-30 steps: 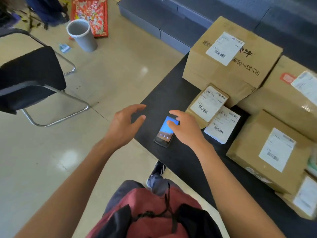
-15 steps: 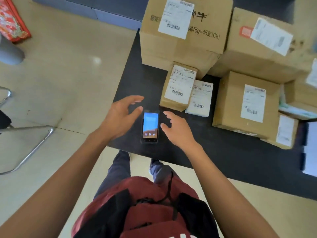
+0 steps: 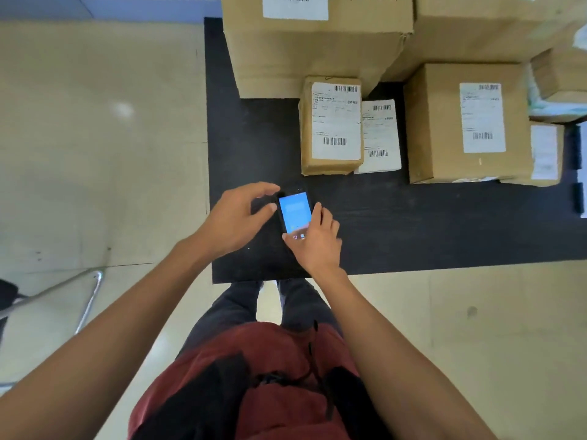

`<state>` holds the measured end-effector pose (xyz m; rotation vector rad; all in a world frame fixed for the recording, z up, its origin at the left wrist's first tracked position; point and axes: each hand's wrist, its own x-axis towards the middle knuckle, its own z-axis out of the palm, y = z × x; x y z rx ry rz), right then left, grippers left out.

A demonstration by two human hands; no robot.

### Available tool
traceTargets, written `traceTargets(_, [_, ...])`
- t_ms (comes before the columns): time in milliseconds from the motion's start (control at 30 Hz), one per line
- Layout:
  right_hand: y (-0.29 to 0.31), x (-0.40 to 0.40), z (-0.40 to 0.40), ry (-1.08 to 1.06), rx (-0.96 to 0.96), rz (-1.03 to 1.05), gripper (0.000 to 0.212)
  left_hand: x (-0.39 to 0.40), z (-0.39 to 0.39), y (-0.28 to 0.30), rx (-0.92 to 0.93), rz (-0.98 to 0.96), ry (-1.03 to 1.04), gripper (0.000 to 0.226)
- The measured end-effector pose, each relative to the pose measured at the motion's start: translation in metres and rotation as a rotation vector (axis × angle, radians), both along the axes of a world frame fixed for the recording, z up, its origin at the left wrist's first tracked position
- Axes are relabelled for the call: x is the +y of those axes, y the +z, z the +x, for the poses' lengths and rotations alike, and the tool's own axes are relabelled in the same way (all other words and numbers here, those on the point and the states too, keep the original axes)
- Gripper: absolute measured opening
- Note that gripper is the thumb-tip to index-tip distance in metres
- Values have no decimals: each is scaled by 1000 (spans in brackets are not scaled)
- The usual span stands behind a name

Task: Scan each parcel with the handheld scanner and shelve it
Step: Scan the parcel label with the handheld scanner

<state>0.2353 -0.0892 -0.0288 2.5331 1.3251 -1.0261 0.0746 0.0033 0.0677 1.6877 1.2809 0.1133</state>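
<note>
Scanner (image 3: 294, 209), slim, glossy, lit blue, lies between both hands. Right hand (image 3: 316, 241) grips it; left hand (image 3: 236, 222) loosely curled, empty.

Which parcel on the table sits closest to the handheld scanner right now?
The small upright brown box with a white label covering its top, directly beyond the scanner. The flat white parcel beside it and the larger cartons lie farther off.

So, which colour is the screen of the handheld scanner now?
Light blue, lit up: the handheld scanner screen shows best in the head view.
</note>
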Motion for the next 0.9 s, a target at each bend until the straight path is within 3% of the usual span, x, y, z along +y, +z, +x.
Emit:
traceTargets(233, [-16,15,-25,-59,-113,-5,120,10,-11,-6,23,-13,-56,36])
traceTargets(500, [-18,9,-21,-120,-143,39,103,18,-8,-16,37,-8,-81,37])
traceTargets(900, [18,-13,21,-241,-35,55,98,33,13,-47,50,52,-221,43])
